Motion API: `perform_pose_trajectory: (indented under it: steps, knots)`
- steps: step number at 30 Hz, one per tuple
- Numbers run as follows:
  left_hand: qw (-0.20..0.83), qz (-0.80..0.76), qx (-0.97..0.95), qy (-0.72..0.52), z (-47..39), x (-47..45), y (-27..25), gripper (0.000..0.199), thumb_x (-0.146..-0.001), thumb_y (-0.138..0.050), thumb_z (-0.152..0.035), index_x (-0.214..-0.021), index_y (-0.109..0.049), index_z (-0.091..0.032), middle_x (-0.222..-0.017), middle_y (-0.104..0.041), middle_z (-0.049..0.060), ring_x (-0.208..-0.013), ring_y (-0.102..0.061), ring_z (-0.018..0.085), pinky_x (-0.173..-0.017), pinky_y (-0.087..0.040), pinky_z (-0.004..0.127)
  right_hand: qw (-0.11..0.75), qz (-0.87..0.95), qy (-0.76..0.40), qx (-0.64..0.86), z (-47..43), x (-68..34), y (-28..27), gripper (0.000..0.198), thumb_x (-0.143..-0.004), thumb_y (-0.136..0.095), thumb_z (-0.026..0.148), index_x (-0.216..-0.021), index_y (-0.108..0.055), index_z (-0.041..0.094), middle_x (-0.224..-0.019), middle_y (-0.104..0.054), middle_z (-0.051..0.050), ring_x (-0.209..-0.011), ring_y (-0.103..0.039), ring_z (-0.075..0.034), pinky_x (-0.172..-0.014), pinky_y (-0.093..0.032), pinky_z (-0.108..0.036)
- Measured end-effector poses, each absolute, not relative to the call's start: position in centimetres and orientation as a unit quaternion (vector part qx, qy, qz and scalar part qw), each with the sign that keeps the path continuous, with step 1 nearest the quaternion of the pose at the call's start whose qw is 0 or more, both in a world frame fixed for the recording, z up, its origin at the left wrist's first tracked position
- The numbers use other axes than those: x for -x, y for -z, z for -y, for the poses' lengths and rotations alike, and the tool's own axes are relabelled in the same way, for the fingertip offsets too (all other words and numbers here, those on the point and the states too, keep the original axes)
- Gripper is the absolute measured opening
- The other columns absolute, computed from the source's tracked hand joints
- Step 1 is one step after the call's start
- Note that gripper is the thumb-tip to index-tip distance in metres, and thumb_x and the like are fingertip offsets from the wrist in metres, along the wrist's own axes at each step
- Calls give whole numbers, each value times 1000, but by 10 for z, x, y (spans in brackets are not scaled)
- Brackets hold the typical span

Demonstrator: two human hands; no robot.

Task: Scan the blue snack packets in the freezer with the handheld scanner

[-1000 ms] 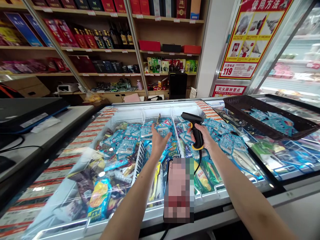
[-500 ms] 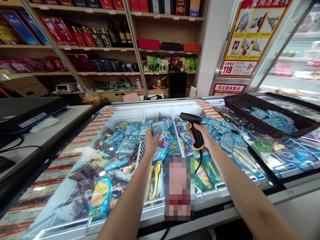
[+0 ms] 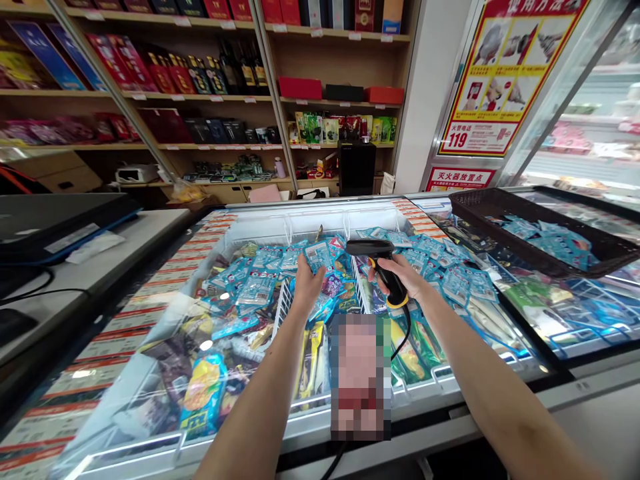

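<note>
My left hand (image 3: 309, 283) is closed on a small blue packet (image 3: 318, 256), its printed label facing up, above the chest freezer (image 3: 240, 223). In my right hand (image 3: 404, 279) is a black and yellow barcode scanner (image 3: 390, 273), gripped by its handle, its head pointing left towards the packet. A black cable (image 3: 409, 327) hangs from the handle. Around and below both hands lie many similar blue packets, with a pile (image 3: 256, 288) on the left and another (image 3: 456, 283) to the right of the scanner. Some fingers of each hand are hidden.
A dark brown basket (image 3: 540, 267) holding blue packets stands on the right. White wire dividers (image 3: 284, 301) part the freezer's bagged goods. At the left is a counter (image 3: 145, 230) with a black device (image 3: 60, 223). Stocked shelves (image 3: 210, 99) line the back.
The scanner in my right hand has moved left and slightly down, closer to the packet, and its head has tilted. My left hand has shifted slightly, still holding the packet.
</note>
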State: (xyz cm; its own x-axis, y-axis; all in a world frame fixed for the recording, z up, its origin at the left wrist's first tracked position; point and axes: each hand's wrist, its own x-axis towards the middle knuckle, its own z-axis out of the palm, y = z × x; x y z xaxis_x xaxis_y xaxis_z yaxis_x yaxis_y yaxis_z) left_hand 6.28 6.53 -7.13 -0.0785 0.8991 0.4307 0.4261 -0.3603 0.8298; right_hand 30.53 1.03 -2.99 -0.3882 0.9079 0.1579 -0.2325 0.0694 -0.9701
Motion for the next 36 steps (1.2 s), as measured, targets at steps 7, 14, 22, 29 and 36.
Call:
perform_pose_trajectory:
  steps: [7,14,22,29,36]
  knots:
    - [210,-533,-652,-496,-56,-71,63,46,-78,-55,-28,-121,-45,-17,-102,-57,8,-97,-56,22,-86,-43,35,420,600,-605,312,-2,-299,20,34,-83,-60,46,-99,-56,16,-82,-69,-6,-41,-53,-9,-39,-42,-22]
    - [198,-549,-660,-474,-54,-70,61,44,-80,-54,-29,-120,-44,-16,-100,-58,9,-91,-57,23,-80,-44,36,426,610,-595,303,-1,-298,18,30,-85,-58,44,-95,-54,16,-81,-68,-6,-43,-54,-9,-40,-41,-22]
    - [195,-531,-656,-500,-53,-71,61,48,-82,-53,-30,-127,-44,-17,-111,-60,10,-100,-58,24,-90,-44,38,445,593,-587,324,-3,-298,22,33,-83,-60,45,-98,-56,16,-81,-68,-7,-41,-54,-10,-38,-42,-23]
    - [73,-612,-597,-513,-57,-45,42,68,-85,-51,-31,-145,-26,-13,-140,-44,18,-124,-47,31,-103,-36,43,507,547,-588,313,-13,-306,28,36,-81,-61,48,-98,-57,16,-79,-68,-6,-40,-54,-10,-36,-40,-23]
    - [-108,-720,-537,-427,-44,-18,35,67,-81,-55,-26,-143,-32,-14,-134,-46,21,-124,-39,40,-99,-28,60,566,502,-575,311,-22,-312,35,39,-82,-58,50,-99,-60,15,-76,-66,-5,-40,-52,-10,-35,-39,-23]
